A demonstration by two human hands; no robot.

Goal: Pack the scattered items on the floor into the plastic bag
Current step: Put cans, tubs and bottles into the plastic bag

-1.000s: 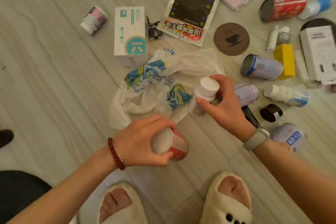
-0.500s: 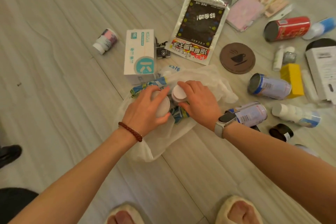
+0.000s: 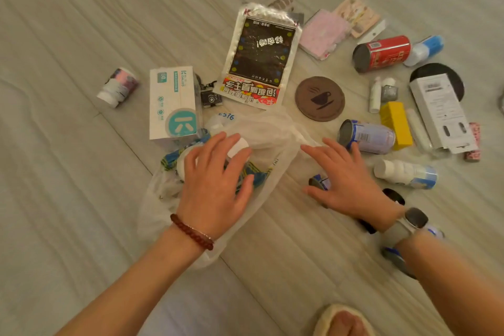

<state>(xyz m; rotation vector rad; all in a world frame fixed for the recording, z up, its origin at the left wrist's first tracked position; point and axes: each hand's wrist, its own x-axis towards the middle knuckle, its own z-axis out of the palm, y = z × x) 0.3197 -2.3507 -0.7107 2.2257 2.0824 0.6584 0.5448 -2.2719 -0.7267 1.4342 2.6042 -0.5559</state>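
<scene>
A thin white plastic bag (image 3: 270,133) with blue and yellow print lies crumpled on the floor at the centre. My left hand (image 3: 212,180) rests flat on it with spread fingers, over a white-capped bottle (image 3: 238,146) that lies on the bag. My right hand (image 3: 346,180) hovers to the right of the bag, fingers straight and holding nothing, above a can (image 3: 319,181) lying on the floor. Scattered items lie around: a white mask box (image 3: 173,103), a foil snack packet (image 3: 261,54), a small bottle (image 3: 117,86) and a blue-white can (image 3: 365,135).
To the right lie a brown coaster (image 3: 319,98), a red can (image 3: 381,52), a yellow box (image 3: 395,124), a white bottle (image 3: 403,172), a white carton (image 3: 439,112) and pink packets (image 3: 323,33). A slipper (image 3: 343,320) shows at the bottom edge.
Both hands have let go of the bottles at the bag. My left hand now lies flat on the bag, and my right hand has moved right, toward the can on the floor.
</scene>
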